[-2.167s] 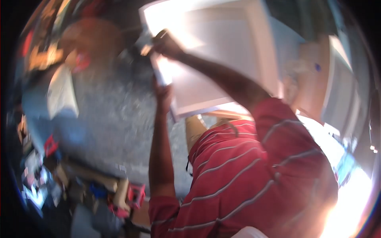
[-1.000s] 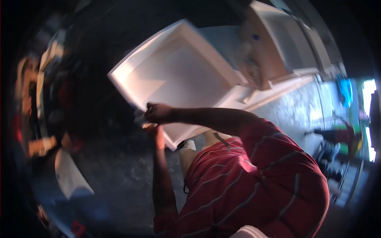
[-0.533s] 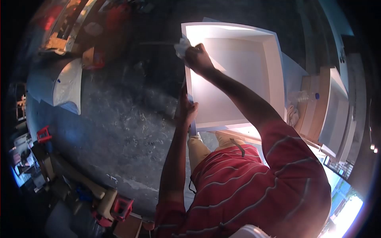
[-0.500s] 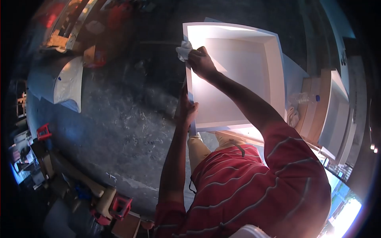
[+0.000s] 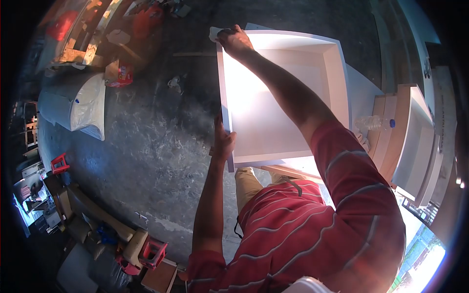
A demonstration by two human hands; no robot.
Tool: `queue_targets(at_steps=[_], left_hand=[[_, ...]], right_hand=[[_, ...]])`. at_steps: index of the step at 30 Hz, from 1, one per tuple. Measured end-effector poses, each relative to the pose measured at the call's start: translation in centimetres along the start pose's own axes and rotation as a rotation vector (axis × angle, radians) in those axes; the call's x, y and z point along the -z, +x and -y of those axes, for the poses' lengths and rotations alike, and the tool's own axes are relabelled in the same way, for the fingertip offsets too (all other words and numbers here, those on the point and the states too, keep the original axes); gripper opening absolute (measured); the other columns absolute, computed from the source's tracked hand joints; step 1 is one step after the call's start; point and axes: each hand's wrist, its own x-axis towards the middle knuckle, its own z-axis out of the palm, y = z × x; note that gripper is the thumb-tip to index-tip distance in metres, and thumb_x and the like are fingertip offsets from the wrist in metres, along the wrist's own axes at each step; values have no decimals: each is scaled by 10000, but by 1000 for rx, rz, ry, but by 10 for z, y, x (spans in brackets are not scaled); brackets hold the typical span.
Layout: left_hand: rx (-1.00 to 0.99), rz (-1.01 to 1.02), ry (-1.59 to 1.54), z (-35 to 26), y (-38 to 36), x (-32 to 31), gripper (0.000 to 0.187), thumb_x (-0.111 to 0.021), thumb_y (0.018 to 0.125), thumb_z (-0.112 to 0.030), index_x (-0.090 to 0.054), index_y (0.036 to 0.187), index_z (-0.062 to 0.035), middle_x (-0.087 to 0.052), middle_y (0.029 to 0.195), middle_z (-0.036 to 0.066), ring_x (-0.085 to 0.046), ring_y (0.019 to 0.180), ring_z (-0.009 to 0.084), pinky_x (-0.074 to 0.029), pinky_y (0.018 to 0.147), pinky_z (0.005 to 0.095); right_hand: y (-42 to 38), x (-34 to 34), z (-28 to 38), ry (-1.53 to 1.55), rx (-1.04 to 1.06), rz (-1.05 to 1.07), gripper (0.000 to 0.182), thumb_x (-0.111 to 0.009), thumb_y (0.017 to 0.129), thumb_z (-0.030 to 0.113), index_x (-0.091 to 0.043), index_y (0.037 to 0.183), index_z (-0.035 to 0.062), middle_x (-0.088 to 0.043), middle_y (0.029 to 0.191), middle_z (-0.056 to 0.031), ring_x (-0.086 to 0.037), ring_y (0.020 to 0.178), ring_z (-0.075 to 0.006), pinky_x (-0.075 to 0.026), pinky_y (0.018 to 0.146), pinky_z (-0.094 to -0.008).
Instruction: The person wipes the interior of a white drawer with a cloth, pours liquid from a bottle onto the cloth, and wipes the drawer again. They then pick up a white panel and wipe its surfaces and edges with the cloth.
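Note:
A white open box that looks like a drawer (image 5: 288,107) stands in front of my body, its inside brightly lit. My left hand (image 5: 224,142) is wrapped round its left edge near the lower corner, thumb toward the inside. Up at the far left corner, my right hand (image 5: 237,43) presses a crumpled white cloth (image 5: 214,34) against the rim. Most of that cloth is hidden under the fingers. My right forearm crosses over the box's interior.
To the right, a clear plastic bottle (image 5: 375,123) with a blue cap lies by wooden boards and another white box (image 5: 414,146). A plastic-wrapped roll (image 5: 73,105) rests on the concrete floor at left. Red stools (image 5: 153,253) and a red carton (image 5: 119,74) are farther off.
My right hand has moved up along the left rim to the far corner with the cloth. The box has shifted slightly left; my left hand stays on its edge.

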Motion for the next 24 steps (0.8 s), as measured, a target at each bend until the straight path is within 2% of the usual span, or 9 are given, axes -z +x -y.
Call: queue_targets(at_steps=[4, 5, 7, 9, 13, 16, 21, 23, 24], left_hand=[[62, -8, -4, 0, 0, 1, 700, -404, 623, 45, -345, 1319, 3, -377, 1227, 201, -379, 1170, 346, -307, 1035, 389], [68, -4, -28, 3, 0, 1, 696, -407, 622, 44, -348, 1314, 4, -374, 1227, 198, -372, 1178, 342, -306, 1034, 383], [82, -4, -53, 3, -1, 1, 692, -410, 621, 43, -351, 1310, 4, -372, 1227, 195, -366, 1185, 338, -306, 1034, 378], [84, -9, -18, -4, -1, 0, 672, -440, 640, 32, -346, 1305, 20, -406, 1181, 199, -413, 1137, 340, -321, 1023, 372], [148, 26, 55, -29, 14, 11, 593, -530, 729, -31, -354, 1290, 44, -438, 1203, 229, -462, 1120, 362, -348, 1008, 390], [-5, -106, 546, -35, 57, 7, 513, -604, 859, -201, -404, 1247, 68, -464, 1250, 288, -486, 1144, 409, -421, 921, 420], [-23, -109, 458, -22, 70, -6, 387, -528, 902, -160, -438, 1217, 47, -549, 1067, 296, -545, 993, 457, -447, 833, 471], [102, -138, 546, -28, 68, -7, 376, -525, 905, -166, -443, 1204, 48, -548, 1064, 292, -543, 988, 455, -447, 834, 469], [4, -159, 541, -20, 69, -6, 361, -532, 919, -225, -481, 1106, 79, -572, 999, 300, -560, 930, 463, -450, 779, 477]], right_hand=[[-2, -4, 27, -302, -42, 181, 193, -554, 767, 115, -680, 907, 156, -661, 935, -105, -553, 967, -336, -452, 878, -420], [-13, -1, 29, 3, 0, 8, 203, -547, 772, 115, -684, 912, 167, -657, 944, -115, -545, 969, -328, -465, 844, -416], [-8, 3, 14, -181, 125, 147, 203, -547, 779, 110, -690, 910, 167, -661, 943, -101, -539, 969, -317, -466, 833, -405], [-2, 2, 3, -27, 110, 69, 210, -544, 786, 106, -687, 927, 166, -661, 945, -104, -540, 963, -321, -451, 852, -406], [0, 5, 33, -164, -118, 167, 195, -548, 792, 122, -673, 938, 158, -667, 983, -113, -518, 1038, -319, -420, 879, -399], [1, 12, 25, -92, -76, 136, 202, -543, 812, 149, -677, 961, 174, -661, 1037, -88, -494, 1095, -322, -421, 886, -393], [-18, 17, -31, -185, -117, 164, 280, -518, 852, 149, -671, 1070, 233, -630, 1133, -81, -465, 1145, -326, -388, 998, -392], [-41, 53, -71, -298, -136, 202, 327, -471, 864, 110, -658, 1107, 226, -601, 1155, -182, -520, 1099, -352, -377, 1025, -407], [-55, 82, -86, -357, -230, 230, 331, -405, 899, 110, -658, 1078, 224, -617, 1140, -91, -492, 1144, -304, -301, 1072, -391]])
